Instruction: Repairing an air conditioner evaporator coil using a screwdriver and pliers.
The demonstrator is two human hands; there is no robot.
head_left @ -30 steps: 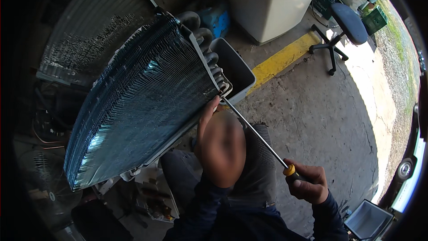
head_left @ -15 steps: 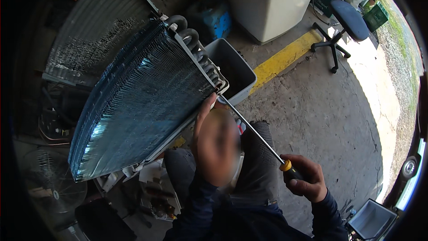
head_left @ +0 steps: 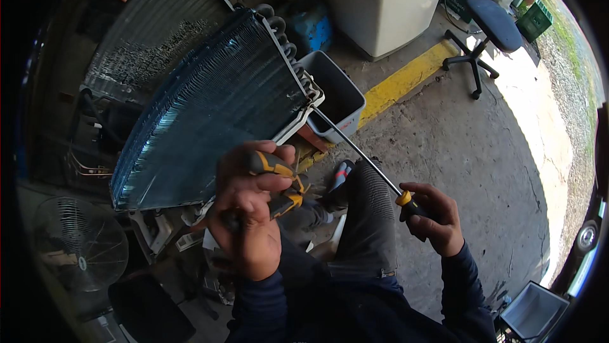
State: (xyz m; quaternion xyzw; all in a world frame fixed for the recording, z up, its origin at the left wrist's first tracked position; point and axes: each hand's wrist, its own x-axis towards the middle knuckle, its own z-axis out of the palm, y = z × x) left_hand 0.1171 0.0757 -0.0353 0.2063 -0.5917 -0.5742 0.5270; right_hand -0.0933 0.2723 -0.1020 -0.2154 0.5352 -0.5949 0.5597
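Observation:
My right hand (head_left: 434,219) is closed around the black and yellow handle of a long screwdriver (head_left: 358,147). The screwdriver's tip meets the white frame corner at the near end of a finned heat-exchanger coil (head_left: 209,108); its exact contact point is too small to make out. Bent grey tubes (head_left: 285,45) line that end of the coil. My left hand (head_left: 247,216), raised in front of the coil's lower edge, grips a pair of pliers (head_left: 279,181) with black and yellow handles. My fingers partly hide the pliers, and their jaws are hard to see.
A grey bin (head_left: 346,98) stands behind the coil's near corner, and a white appliance (head_left: 380,6) rises farther back. A swivel chair (head_left: 495,29) is at the far right. At left is a round fan (head_left: 79,244); a rectangular container (head_left: 533,311) sits at lower right.
My left hand has moved from beside the coil's corner down and left, turning so the pliers show. The coil appears shifted slightly up and right. My right hand still grips the screwdriver, a little higher.

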